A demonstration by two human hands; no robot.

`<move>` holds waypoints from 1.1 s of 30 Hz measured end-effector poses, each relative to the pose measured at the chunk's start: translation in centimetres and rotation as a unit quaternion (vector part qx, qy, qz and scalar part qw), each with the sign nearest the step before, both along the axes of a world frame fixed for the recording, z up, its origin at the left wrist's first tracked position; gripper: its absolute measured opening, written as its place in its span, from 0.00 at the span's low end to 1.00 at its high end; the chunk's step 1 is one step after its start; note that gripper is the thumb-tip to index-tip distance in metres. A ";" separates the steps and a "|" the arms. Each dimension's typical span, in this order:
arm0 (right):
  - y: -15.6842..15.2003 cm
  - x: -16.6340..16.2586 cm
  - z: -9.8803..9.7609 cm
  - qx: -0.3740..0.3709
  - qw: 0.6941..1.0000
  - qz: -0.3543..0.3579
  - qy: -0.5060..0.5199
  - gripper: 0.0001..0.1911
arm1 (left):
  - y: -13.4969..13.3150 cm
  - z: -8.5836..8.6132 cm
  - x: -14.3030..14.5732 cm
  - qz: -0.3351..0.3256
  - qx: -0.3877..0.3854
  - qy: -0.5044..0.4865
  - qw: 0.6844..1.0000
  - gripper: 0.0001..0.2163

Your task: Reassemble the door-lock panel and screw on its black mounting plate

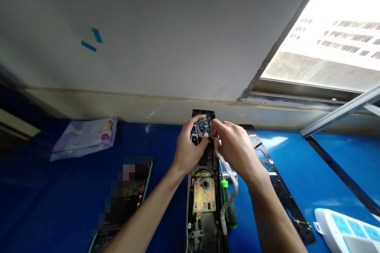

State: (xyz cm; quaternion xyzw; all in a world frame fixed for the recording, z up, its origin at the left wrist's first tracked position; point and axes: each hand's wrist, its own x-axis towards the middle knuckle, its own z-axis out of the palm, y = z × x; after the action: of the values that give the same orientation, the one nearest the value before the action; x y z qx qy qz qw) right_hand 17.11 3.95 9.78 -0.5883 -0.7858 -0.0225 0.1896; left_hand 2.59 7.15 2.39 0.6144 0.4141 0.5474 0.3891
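The long dark housing of a door lock (204, 162) lies lengthwise in front of me, its inside facing up. At its far end sits a blue circuit board (204, 125) with thin wires. My left hand (191, 142) grips the board from the left, index finger at its far edge and thumb at its near edge. My right hand (230, 138) is closed in a pinch at the board's right edge, on the end of a whitish wrapped cable (230, 174); the fingertips are partly hidden. The cable trails down the housing's right side. A brass-coloured plate (204, 194) sits mid-housing.
A green-and-black screwdriver (230, 207) lies right of the housing. Beyond my right forearm is a long black plate with cutouts (280, 189). A white power strip (344, 225) is lower right, a phone (130, 201) left, and a purple-white packet (86, 138) by the wall.
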 end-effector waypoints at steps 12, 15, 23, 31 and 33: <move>0.3 -0.1 -0.6 -0.021 0.998 0.025 0.051 0.11 | 0.0 0.1 -0.1 -0.002 0.023 0.007 1.000 0.25; 0.1 -0.5 -0.3 -0.021 0.998 0.029 0.060 0.12 | 0.0 0.1 -0.1 -0.003 0.020 0.005 1.000 0.25; 0.5 0.5 -0.4 -0.041 0.995 0.051 0.079 0.13 | 0.3 -0.1 -0.3 -0.005 0.018 0.053 0.998 0.24; -0.3 2.7 0.8 -0.096 0.985 0.073 0.121 0.15 | -1.8 1.9 -0.4 0.091 0.150 0.242 0.954 0.23; -0.9 3.6 1.1 -0.107 0.982 0.066 0.144 0.17 | -3.0 3.2 -0.3 0.077 0.233 0.251 0.937 0.21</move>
State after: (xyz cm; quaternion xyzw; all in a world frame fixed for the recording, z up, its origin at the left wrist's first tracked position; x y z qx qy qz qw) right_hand 20.72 3.06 10.84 -0.5490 -0.7853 0.1594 0.2375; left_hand 2.34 4.18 5.55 0.7714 0.4051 0.4848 0.0757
